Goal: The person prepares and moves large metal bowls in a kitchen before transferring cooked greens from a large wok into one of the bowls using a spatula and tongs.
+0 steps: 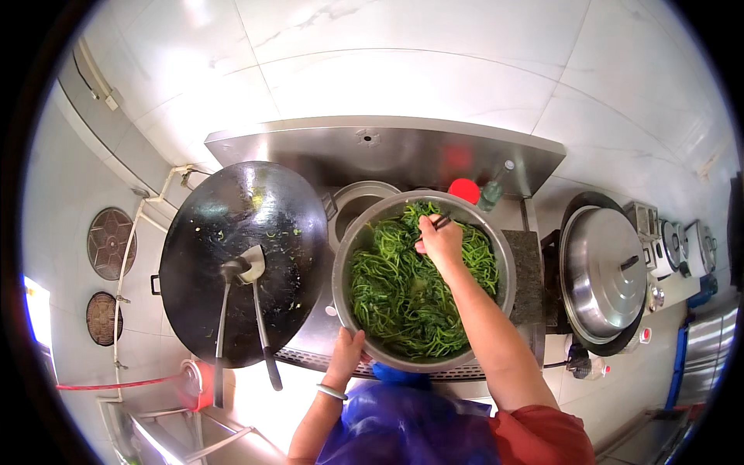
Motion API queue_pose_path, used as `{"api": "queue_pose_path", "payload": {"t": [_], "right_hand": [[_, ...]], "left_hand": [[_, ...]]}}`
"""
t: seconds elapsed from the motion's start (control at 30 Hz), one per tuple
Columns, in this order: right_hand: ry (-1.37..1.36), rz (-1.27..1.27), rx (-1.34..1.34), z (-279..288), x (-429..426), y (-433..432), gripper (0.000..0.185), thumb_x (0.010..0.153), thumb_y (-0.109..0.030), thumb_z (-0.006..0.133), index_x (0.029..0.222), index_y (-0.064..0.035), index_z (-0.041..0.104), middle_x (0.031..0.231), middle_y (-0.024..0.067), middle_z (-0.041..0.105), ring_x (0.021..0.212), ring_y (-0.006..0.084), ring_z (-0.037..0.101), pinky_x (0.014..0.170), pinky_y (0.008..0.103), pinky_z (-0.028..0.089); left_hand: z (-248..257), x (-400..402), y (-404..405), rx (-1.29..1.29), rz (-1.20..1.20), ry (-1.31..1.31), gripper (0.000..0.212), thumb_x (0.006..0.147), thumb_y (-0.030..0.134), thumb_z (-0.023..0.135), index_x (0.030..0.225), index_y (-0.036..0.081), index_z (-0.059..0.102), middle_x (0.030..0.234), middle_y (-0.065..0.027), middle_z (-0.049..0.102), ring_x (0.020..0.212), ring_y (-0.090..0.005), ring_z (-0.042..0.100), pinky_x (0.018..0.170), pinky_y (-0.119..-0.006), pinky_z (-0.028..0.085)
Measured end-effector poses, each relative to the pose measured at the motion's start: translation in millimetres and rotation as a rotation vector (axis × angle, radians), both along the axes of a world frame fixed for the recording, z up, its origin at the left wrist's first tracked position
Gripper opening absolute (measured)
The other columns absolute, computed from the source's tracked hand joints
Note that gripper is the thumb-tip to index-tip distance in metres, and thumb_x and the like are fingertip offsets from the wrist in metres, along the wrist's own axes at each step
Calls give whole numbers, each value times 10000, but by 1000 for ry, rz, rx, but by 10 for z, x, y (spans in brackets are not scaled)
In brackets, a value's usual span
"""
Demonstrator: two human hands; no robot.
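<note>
A large metal basin [510, 276] full of cooked leafy green vegetables [401, 296] stands before me on the steel stove counter. My left hand [346, 351] grips the basin's near left rim, its fingers partly hidden under the edge. Above the far right part of the greens, my right hand [440, 239] is closed around dark chopsticks [442, 222], whose lower ends are hard to make out. To the left sits a big black wok [192, 261] with green scraps inside. A ladle [224, 331] and a wok spatula [260, 319] rest in it, handles over the near rim.
Behind the basin are a metal pot [363, 189], a red lid [464, 190] and a glass bottle [492, 195] by the steel backsplash [407, 154]. A lidded steel pan [601, 273] stands at right. A red bucket [196, 383] is below left.
</note>
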State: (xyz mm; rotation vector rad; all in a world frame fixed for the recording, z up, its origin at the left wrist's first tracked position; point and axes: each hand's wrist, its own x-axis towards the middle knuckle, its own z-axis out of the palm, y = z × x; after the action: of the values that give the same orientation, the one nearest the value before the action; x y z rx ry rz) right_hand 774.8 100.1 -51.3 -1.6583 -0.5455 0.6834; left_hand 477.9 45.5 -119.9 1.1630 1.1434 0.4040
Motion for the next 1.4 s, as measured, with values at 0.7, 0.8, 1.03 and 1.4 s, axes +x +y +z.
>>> {"api": "queue_pose_path", "payload": {"t": [0.7, 0.8, 1.03, 1.4], "right_hand": [[-332, 267, -269, 1174, 879, -68, 302, 941, -274, 630, 859, 15, 666, 689, 83, 664, 564, 154, 671, 504, 285, 554], [-351, 365, -198, 982, 853, -113, 288, 938, -285, 637, 872, -6, 664, 701, 76, 667, 574, 150, 669, 521, 284, 549], [-430, 459, -240, 664, 1045, -60, 235, 915, -267, 666, 884, -33, 667, 740, 71, 687, 614, 148, 686, 565, 285, 541], [-573, 377, -158, 1247, 1238, -84, 304, 924, -298, 661, 844, -5, 661, 654, 51, 643, 533, 109, 616, 514, 269, 513]], "left_hand": [[24, -7, 8, -21, 20, -48, 198, 983, 128, 499, 1072, -29, 417, 722, -125, 628, 522, -173, 629, 434, -270, 519], [53, 1, 15, -49, 7, -23, 231, 983, 148, 502, 1094, -37, 421, 758, -121, 623, 534, -167, 624, 457, -263, 535], [95, -5, 17, -73, 19, -5, 251, 989, 172, 510, 1092, -42, 430, 768, -127, 625, 539, -168, 623, 462, -262, 529], [50, 9, 8, -55, 18, -13, 222, 988, 157, 511, 1068, -30, 424, 738, -122, 626, 531, -176, 631, 446, -269, 522]]}}
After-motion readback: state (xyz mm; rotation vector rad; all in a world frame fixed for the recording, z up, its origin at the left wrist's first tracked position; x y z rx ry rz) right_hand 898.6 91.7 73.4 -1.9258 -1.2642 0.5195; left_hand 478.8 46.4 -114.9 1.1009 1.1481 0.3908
